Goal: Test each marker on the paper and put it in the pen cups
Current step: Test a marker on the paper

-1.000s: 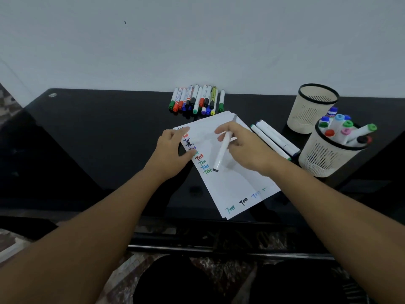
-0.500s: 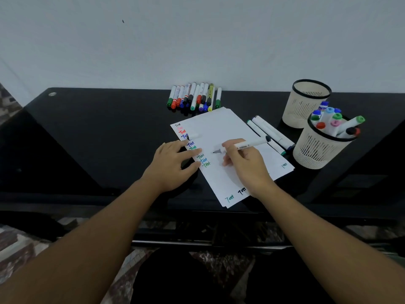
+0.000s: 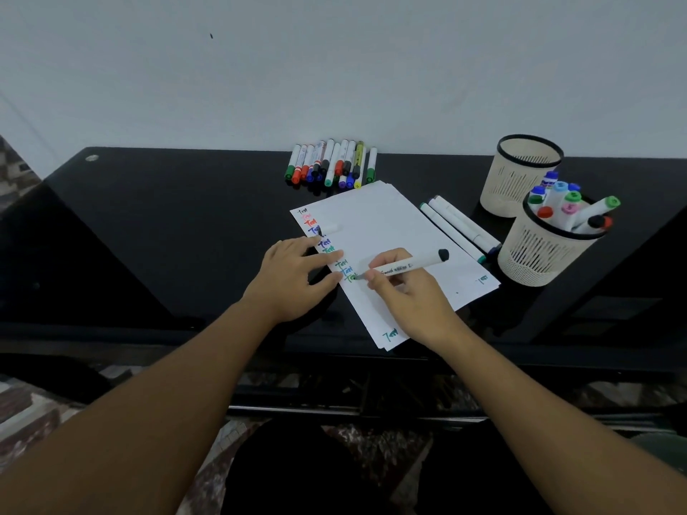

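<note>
Marker (image 3: 409,268) in our right hand (image 3: 405,291), tip down on the paper (image 3: 390,224), we add to the column of coloured test words at the sheet's left edge. Our fingers are closed around the barrel near the tip; its long axis runs from the tip up and to the right, its dark cap end pointing toward the filled pen cup (image 3: 546,250) just off the paper's right edge. Our left hand (image 3: 293,276) lies flat and spread on the paper's left edge, holding nothing, pinning the sheet. A loose cap (image 3: 329,229) rests on the paper above that hand. We judge the right hand, nearer the cups, is placed to carry the marker rightward. The empty pen cup (image 3: 520,176) stands behind the filled one; untested markers (image 3: 334,163) lie in a row beyond the paper's far edge.
</note>
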